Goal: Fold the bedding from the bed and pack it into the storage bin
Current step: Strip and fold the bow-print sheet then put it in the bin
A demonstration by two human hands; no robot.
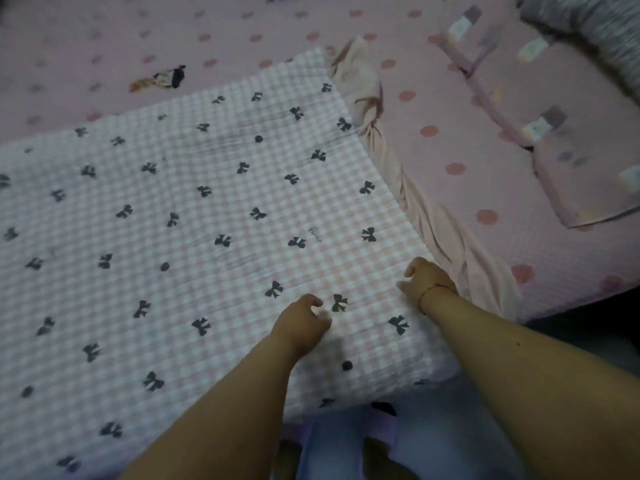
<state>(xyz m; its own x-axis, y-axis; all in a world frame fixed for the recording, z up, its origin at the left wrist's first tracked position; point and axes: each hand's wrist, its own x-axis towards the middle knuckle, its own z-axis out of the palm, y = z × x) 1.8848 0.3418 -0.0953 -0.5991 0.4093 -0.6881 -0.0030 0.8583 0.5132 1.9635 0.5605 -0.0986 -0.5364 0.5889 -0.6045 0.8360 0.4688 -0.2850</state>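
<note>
Pink dotted sheet (450,188) covers the bed, and across its near half lies the checked quilt (194,209) with dark bows, spread flat in what looks like a doubled layer, its near right corner hanging off the bed edge; no bin is in view. Left hand (304,323) rests on the quilt near that corner with fingers curled, pinching nothing I can make out, while the right hand (427,280) grips the quilt's right edge. To fold cleanly, I'd take both layers together and match edges before creasing.
</note>
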